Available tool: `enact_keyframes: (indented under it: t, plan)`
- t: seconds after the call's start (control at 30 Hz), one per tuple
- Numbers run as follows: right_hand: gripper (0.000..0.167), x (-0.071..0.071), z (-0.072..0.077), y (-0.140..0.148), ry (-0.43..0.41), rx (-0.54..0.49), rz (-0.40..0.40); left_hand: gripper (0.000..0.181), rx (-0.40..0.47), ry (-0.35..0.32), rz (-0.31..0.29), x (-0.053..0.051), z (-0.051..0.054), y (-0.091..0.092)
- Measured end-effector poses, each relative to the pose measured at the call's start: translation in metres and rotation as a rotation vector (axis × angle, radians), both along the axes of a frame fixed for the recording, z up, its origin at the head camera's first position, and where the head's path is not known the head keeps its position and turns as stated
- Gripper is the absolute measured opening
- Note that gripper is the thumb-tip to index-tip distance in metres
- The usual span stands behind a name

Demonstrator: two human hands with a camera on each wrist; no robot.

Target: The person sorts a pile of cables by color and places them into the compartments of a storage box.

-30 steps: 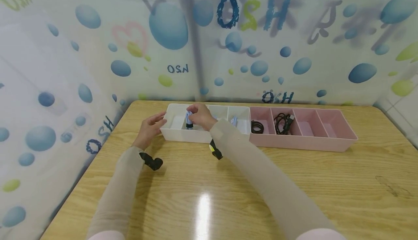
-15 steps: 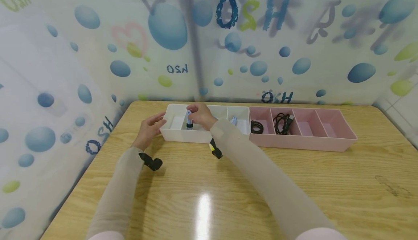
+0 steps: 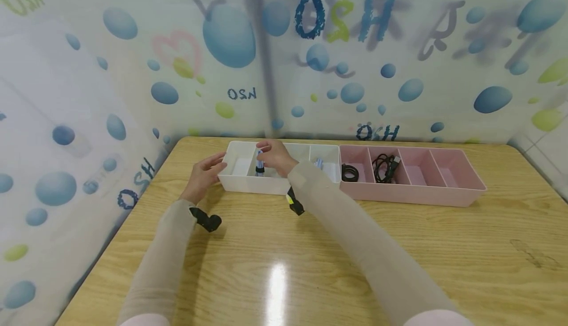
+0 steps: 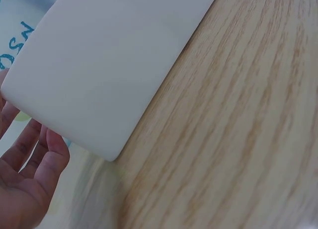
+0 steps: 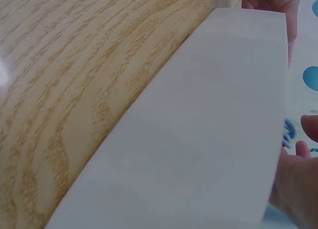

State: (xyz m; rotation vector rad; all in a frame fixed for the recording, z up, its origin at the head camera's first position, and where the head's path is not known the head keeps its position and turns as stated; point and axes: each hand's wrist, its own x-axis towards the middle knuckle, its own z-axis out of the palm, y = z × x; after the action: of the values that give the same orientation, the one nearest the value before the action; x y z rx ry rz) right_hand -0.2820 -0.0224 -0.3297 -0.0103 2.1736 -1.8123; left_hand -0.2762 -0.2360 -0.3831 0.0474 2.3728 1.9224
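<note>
A white divided box stands along the back of the table. My left hand rests against its left end, fingers loosely bent; in the left wrist view the fingertips lie by the end wall. Over the second compartment my right hand holds an upright blue-and-white cable bundle with a black band near its lower end. The right wrist view shows only a bit of blue cable beyond the rim, so the exact grip is partly hidden. Another blue-and-white bundle lies in the rightmost white compartment.
A pink divided box adjoins the white one on the right. It holds a coiled black cable and a black cable with a USB plug. A patterned curtain hangs behind the wooden table.
My right hand and the cable bundle have shifted very slightly to the right within the same compartment. The left hand stays at the box's left end.
</note>
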Motion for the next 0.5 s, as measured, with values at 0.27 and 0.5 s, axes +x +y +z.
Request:
enact_keyframes:
  t: [0.27,0.5]
  plan:
    - [0.038,0.003,0.004,0.004,-0.02,-0.002,0.024,0.048,0.014,-0.028,-0.004,0.007,0.011,0.005]
    - [0.037,0.002,0.003,0.005,-0.028,-0.01,0.028,0.048,-0.006,-0.036,-0.01,0.011,0.016,0.007]
